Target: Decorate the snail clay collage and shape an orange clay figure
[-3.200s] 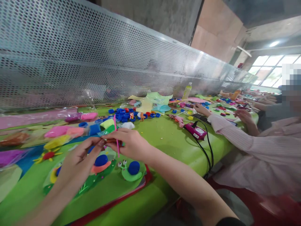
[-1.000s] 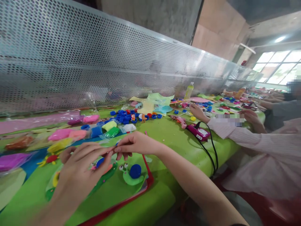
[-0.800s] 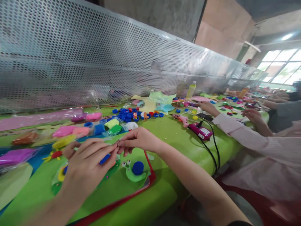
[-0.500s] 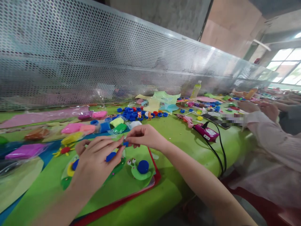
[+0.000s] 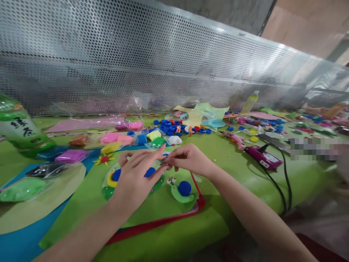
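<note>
L hand (image 5: 136, 174) & R hand (image 5: 188, 160): fingertips meet, pinching small clay bit (image 5: 164, 162) above green craft board (image 5: 152, 211), near bench front edge. Clay snail (image 5: 182, 190) just beside R wrist.

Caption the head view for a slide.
Left hand and right hand meet fingertip to fingertip above a green clay snail on a cluttered craft table.

A tiny dark piece of clay (image 5: 165, 163), too small to make out clearly, sits pinched between the fingertips of both hands, just above a green board (image 5: 152, 207) with 2 blue-shelled clay snails (image 5: 182, 191).
</note>
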`<state>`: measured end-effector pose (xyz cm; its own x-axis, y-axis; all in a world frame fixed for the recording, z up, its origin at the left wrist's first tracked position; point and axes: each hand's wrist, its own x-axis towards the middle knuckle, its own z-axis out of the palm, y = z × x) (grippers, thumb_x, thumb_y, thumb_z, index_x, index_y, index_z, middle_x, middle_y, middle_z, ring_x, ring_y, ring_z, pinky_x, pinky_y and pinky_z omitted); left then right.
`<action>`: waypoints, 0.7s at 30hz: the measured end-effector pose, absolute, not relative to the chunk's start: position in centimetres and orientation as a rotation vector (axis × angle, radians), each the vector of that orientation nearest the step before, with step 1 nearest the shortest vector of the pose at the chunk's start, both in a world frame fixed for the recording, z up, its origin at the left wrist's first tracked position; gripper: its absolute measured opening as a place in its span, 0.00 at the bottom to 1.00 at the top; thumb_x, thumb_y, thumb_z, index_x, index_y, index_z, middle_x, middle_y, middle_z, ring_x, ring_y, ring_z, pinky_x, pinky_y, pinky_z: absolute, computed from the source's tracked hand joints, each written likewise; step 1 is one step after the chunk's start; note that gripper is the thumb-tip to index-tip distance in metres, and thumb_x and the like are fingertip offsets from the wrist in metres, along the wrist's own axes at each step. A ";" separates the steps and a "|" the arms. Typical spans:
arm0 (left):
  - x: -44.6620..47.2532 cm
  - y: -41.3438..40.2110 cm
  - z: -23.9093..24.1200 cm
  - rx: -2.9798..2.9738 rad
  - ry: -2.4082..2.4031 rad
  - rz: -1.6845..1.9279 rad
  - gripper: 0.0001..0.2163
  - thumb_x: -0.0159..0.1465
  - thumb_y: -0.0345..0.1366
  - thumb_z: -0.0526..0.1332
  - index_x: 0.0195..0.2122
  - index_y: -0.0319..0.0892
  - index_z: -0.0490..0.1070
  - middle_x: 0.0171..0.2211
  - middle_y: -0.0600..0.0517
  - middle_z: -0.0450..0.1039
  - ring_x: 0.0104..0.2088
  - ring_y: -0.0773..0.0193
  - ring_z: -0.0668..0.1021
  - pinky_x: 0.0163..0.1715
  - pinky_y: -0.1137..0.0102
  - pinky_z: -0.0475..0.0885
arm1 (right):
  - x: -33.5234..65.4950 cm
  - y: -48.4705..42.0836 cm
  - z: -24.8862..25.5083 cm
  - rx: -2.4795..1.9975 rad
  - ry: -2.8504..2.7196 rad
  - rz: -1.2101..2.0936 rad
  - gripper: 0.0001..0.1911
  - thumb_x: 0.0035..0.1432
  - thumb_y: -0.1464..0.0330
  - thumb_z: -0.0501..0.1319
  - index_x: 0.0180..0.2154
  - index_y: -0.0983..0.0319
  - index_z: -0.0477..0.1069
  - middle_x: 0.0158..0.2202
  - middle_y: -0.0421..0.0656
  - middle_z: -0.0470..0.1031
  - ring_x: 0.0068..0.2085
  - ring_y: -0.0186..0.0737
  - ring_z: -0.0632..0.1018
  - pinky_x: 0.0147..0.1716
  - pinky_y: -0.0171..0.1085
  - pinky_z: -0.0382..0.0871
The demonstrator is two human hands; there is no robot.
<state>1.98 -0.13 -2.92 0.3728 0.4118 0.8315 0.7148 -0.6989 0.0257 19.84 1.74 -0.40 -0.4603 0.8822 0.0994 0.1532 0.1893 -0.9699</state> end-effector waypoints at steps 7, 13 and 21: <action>2.1 -0.2 -2.9 -2.284 -1.031 -1.287 0.16 0.59 0.33 0.62 0.49 0.47 0.66 0.29 0.56 0.78 0.35 0.59 0.78 0.39 0.61 0.60 | 19.9 1.3 -0.5 -1.034 -1.924 1.208 0.08 0.51 0.74 0.58 0.26 0.66 0.76 0.22 0.42 0.77 0.22 0.27 0.72 0.25 0.29 0.70; 2.0 -0.3 -2.7 -2.328 -1.013 -1.316 0.15 0.59 0.30 0.61 0.47 0.45 0.67 0.27 0.57 0.78 0.35 0.60 0.77 0.38 0.61 0.61 | 21.4 1.6 0.3 -1.043 -2.115 1.080 0.11 0.55 0.70 0.55 0.30 0.65 0.77 0.28 0.43 0.79 0.24 0.29 0.75 0.27 0.30 0.71; 2.1 -0.4 -2.4 -2.327 -1.053 -1.377 0.12 0.59 0.30 0.60 0.45 0.47 0.70 0.29 0.56 0.79 0.34 0.61 0.77 0.38 0.61 0.60 | 26.2 4.0 1.2 -1.818 -1.942 0.219 0.16 0.57 0.64 0.54 0.25 0.65 0.73 0.24 0.44 0.75 0.21 0.33 0.70 0.22 0.33 0.60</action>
